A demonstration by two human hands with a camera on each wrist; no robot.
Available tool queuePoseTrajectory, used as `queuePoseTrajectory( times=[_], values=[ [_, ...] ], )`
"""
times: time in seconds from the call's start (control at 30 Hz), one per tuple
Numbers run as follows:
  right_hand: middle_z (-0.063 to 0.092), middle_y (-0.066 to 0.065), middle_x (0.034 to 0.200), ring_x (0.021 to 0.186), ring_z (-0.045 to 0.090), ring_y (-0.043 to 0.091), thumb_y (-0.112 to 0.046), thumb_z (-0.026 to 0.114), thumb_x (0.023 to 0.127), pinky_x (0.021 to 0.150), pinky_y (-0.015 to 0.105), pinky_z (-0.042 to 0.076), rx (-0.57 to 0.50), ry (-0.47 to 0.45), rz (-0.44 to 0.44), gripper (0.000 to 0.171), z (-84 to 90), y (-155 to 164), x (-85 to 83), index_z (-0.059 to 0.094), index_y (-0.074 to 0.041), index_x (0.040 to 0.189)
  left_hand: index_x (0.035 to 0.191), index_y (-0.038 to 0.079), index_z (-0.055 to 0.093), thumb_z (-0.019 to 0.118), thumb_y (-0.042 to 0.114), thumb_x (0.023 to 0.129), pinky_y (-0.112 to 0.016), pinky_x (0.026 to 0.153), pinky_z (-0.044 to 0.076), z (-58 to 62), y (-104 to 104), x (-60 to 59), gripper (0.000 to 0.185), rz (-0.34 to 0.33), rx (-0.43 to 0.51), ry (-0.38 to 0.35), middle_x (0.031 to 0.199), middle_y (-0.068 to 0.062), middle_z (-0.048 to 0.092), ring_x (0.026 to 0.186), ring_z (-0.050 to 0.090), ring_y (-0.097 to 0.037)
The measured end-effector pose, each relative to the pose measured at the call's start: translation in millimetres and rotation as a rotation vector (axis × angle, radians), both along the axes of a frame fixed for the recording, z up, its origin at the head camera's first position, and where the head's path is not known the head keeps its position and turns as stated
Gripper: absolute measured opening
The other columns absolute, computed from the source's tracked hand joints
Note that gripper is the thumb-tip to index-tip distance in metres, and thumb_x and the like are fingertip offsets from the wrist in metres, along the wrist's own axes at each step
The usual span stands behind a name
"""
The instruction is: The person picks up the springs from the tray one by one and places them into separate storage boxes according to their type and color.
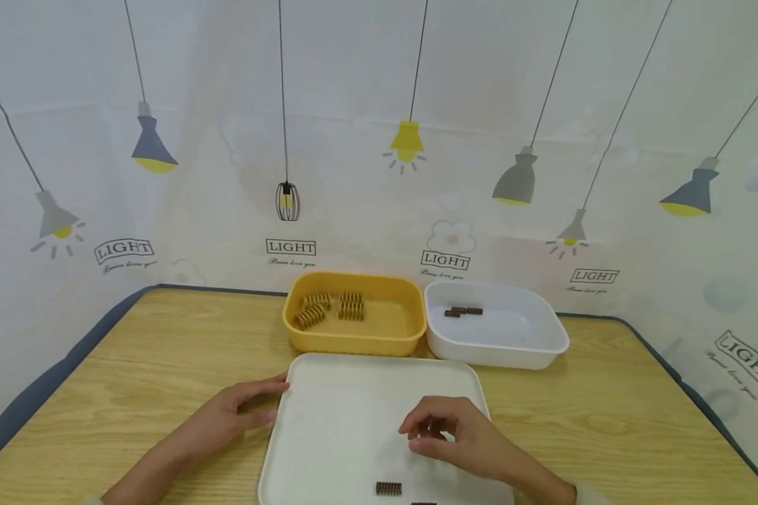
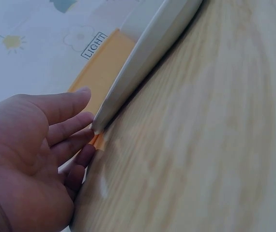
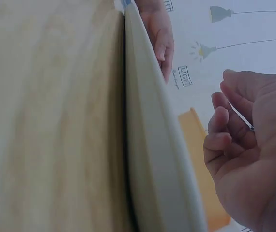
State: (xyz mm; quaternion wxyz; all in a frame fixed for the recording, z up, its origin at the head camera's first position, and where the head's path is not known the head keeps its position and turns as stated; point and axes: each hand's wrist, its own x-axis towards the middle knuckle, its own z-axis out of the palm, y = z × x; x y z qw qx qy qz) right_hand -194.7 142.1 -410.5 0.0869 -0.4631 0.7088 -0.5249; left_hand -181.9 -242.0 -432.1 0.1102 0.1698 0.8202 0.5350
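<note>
Small brown spring: near edge of white tray, untouched. Right grip: curled above tray, seemingly holding nothing. Left grip: fingers straight against tray's left rim on bench. Step: sorting springs; next, likely reaching for the spring.

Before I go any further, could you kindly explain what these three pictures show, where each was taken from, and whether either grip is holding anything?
No machine here: a person works with two bare hands. The wide picture comes from a camera worn on the head; the two close ones come from cameras worn on each wrist.

On the wooden table lies a white tray with small dark springs near its front edge. Behind it stand a yellow bin holding larger springs and a white bin holding a few small ones.

The left hand rests its straight fingers against the tray's left edge. The right hand hovers above the tray, fingers curled; whether its grip pinches anything cannot be seen.
</note>
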Motion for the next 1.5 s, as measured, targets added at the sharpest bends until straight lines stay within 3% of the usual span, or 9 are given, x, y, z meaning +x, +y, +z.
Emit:
queuePoseTrajectory(
  times=[0.13, 0.33, 0.5, 0.63, 0.83, 1.0, 1.23, 1.5],
  values=[
    [0.063, 0.005, 0.089, 0.071, 0.052, 0.013, 0.003, 0.066, 0.088, 0.053, 0.022, 0.045, -0.036, 0.023, 0.026, 0.020, -8.4, -5, 3.0, 0.065, -0.006, 0.106, 0.134, 0.014, 0.056, 0.063, 0.028, 0.092, -0.052, 0.109, 0.019, -0.4, 0, -0.4, 0.045, 0.000, -0.009, 0.005, 0.147, -0.007, 0.041, 0.139, 0.024, -0.033],
    [0.065, 0.002, 0.088, 0.066, 0.048, 0.006, 0.000, 0.068, 0.087, 0.051, 0.019, 0.042, 0.011, 0.003, 0.032, 0.020, -19.9, -13, 7.7, 0.067, -0.009, 0.105, 0.133, 0.013, 0.057, 0.065, 0.027, 0.091, -0.013, 0.100, 0.023, -1.3, 0, 0.6, 0.044, 0.005, -0.002, 0.021, 0.146, -0.007, 0.042, 0.138, 0.025, -0.031],
    [0.066, 0.003, 0.090, 0.066, 0.049, 0.007, -0.006, 0.070, 0.087, 0.053, 0.018, 0.043, 0.032, 0.036, 0.052, 0.020, -24.8, -17, 7.9, 0.067, -0.014, 0.106, 0.133, 0.014, 0.057, 0.065, 0.028, 0.091, -0.016, 0.101, 0.023, 0.1, 0, 1.5, 0.044, 0.010, -0.004, 0.022, 0.147, -0.007, 0.042, 0.138, 0.025, -0.031],
    [0.066, -0.001, 0.093, 0.072, 0.052, 0.009, -0.011, 0.072, 0.087, 0.059, 0.020, 0.046, 0.052, 0.072, 0.065, 0.020, -26.2, -18, 7.8, 0.067, -0.016, 0.106, 0.133, 0.011, 0.057, 0.065, 0.026, 0.091, -0.010, 0.097, 0.022, 0.5, 1, 1.6, 0.045, 0.007, 0.020, 0.030, 0.147, -0.008, 0.042, 0.138, 0.024, -0.032],
    [0.066, -0.006, 0.099, 0.082, 0.054, 0.009, -0.021, 0.075, 0.085, 0.071, 0.022, 0.048, 0.133, 0.031, 0.063, 0.022, -26.4, -18, 10.9, 0.068, -0.019, 0.105, 0.133, 0.011, 0.057, 0.064, 0.025, 0.092, -0.008, 0.096, 0.021, 0.6, 1, 1.7, 0.044, -0.002, 0.024, 0.033, 0.147, -0.009, 0.041, 0.139, 0.023, -0.033],
    [0.066, -0.006, 0.098, 0.079, 0.055, 0.010, -0.020, 0.075, 0.084, 0.067, 0.021, 0.048, 0.156, 0.059, 0.033, 0.022, -27.4, -19, 12.4, 0.068, -0.018, 0.105, 0.133, 0.009, 0.057, 0.064, 0.025, 0.092, -0.008, 0.096, 0.020, 0.1, 1, 1.5, 0.044, -0.010, 0.025, 0.042, 0.147, -0.011, 0.041, 0.138, 0.023, -0.034],
    [0.066, -0.005, 0.100, 0.084, 0.058, 0.008, -0.016, 0.075, 0.084, 0.069, 0.022, 0.049, 0.175, 0.130, 0.064, 0.021, -21.1, -21, 14.1, 0.069, -0.015, 0.103, 0.132, 0.011, 0.057, 0.064, 0.026, 0.091, -0.009, 0.097, 0.021, 1.4, 2, 1.5, 0.044, -0.003, 0.011, 0.039, 0.147, -0.009, 0.042, 0.138, 0.024, -0.033],
    [0.066, -0.010, 0.095, 0.078, 0.054, 0.002, -0.025, 0.072, 0.086, 0.065, 0.020, 0.048, 0.193, 0.044, 0.001, 0.014, -26.6, -19, 11.6, 0.070, -0.021, 0.099, 0.133, 0.011, 0.057, 0.064, 0.026, 0.092, -0.009, 0.097, 0.022, 1.9, 1, 2.7, 0.044, -0.003, 0.010, 0.035, 0.147, -0.009, 0.042, 0.138, 0.025, -0.033]
  ],
)
